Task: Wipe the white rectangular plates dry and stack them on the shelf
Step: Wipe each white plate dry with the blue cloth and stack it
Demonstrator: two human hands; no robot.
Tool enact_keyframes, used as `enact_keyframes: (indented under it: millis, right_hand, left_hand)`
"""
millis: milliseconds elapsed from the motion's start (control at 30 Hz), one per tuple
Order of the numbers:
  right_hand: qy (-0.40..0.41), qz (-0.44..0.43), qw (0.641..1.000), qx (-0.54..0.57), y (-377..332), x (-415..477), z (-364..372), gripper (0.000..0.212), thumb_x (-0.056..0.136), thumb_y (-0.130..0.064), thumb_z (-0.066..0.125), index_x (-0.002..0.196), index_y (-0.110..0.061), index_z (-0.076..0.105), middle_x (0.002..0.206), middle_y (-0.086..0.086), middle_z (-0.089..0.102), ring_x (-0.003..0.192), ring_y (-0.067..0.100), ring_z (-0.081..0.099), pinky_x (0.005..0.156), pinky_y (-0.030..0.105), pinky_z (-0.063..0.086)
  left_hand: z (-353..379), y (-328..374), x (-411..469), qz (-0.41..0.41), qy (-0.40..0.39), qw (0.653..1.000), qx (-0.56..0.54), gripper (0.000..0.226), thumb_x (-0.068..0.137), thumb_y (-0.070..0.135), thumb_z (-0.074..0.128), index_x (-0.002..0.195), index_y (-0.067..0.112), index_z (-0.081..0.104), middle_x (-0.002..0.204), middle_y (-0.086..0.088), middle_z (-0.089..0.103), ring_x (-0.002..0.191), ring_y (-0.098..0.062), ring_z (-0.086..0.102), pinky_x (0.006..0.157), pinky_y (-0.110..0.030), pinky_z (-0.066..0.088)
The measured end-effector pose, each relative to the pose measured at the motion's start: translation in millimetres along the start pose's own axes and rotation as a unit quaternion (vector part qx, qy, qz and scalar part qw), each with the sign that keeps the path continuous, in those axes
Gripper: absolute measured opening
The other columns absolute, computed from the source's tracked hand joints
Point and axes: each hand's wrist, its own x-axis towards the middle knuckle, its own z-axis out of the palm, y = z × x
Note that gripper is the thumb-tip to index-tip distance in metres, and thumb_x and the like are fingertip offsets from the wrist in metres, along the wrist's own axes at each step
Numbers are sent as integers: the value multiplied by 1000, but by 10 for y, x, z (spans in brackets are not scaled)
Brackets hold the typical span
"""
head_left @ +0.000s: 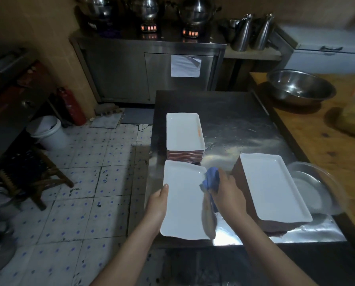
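Note:
A white rectangular plate [183, 201] is held above the near left edge of the steel table [240, 129]. My left hand [158, 205] grips its left rim, thumb on top. My right hand [227, 193] grips a blue cloth [210, 179] and presses it on the plate's right rim; a brownish part of the cloth hangs down over the plate's near right corner. Behind the held plate stands a stack of white plates with reddish undersides [184, 137]. A second stack of the same plates [273, 186] lies to the right of my right hand.
A large steel bowl [300, 87] sits on the wooden counter [327, 145] at the right. A clear lid and metal dish [315, 190] lie beside the right stack. A wooden stool [34, 174] and a white bucket [48, 131] stand on the tiled floor at the left.

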Motion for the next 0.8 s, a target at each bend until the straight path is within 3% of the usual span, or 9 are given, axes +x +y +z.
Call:
enact_keyframes:
  millis: [100,200,300,433,500,667,800]
  right_hand:
    - [-10,3,995,96,67,17,48,22,87,-15,60,104,-19,46,98,0,55,68,3,50,56,15,36]
    - [-16,2,992,125,59,32,107,33,81,-17,68,109,-15,50,100,-2,54,76,9,50,54,14,31]
    - [-2,-8,991,136,35,37,167,31,80,-17,69,106,-16,55,97,-4,54,79,8,52,56,14,32]
    - [-16,5,990,140,20,55,211,43,81,-21,69,121,-12,53,108,-1,53,90,11,49,71,24,35]
    - [-31,21,986,161,9,69,231,41,82,-23,70,117,-13,53,104,-1,53,87,11,50,69,23,35]
    - [-45,54,972,222,-12,99,289,22,81,-21,70,92,-15,53,80,-8,54,65,0,48,53,11,36]
    - [-59,81,957,272,-29,121,330,29,81,-22,71,99,-21,48,85,-12,52,71,1,50,56,12,37]
  left_hand:
    - [19,-110,47,-2,2,1000,29,31,95,41,44,89,20,66,91,-2,72,86,-23,68,84,-43,54]
    - [50,-174,107,6,8,999,52,29,95,38,46,88,17,64,91,-6,71,83,-23,67,80,-37,54]
    - [71,-229,200,14,21,997,79,31,95,35,47,82,10,61,90,-15,69,84,-32,65,70,-33,48]
    - [81,-276,293,26,48,989,136,34,95,32,45,83,4,60,81,-17,61,68,-23,54,62,-28,37]
    - [92,-290,324,40,81,977,194,38,96,32,43,85,2,62,89,-17,60,69,-22,52,59,-24,35]
    - [129,-322,397,59,116,957,260,41,97,32,43,101,-1,66,114,-16,50,81,-21,48,71,-23,34]
    - [145,-381,479,67,116,936,325,41,96,37,43,104,5,66,115,-15,52,91,-28,56,73,-27,39]
